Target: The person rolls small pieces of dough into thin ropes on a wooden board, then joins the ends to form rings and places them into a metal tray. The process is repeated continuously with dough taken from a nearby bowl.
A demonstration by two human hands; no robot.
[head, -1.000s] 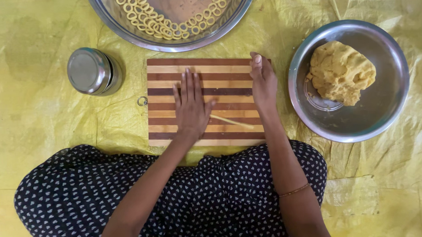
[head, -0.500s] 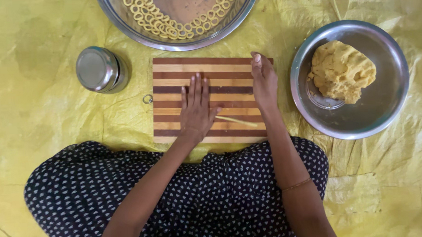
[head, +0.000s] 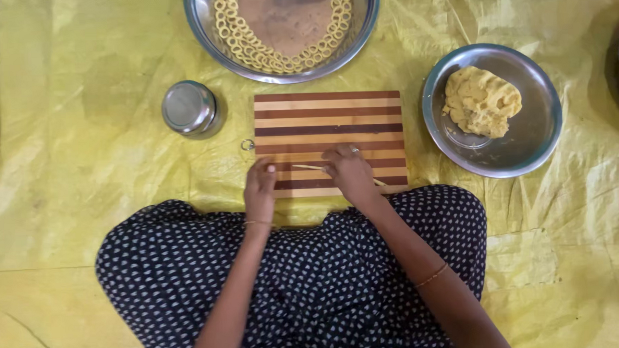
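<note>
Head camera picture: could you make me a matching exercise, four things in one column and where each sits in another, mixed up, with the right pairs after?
Things:
1. dough lump
2. dough rings
3. thin dough strip
4. small steel tin

Places:
A. on the striped wooden board, by the right hand
B. on the yellow sheet, left of the board
C. in the steel bowl right of the board
D. along the inner wall of the big steel pan beyond the board

Pairs: 1-C, 2-D, 3-A, 4-B

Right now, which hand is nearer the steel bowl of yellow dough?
Right. The right hand is on the striped wooden board, left of the bowl; the left hand lies farther left.
</note>
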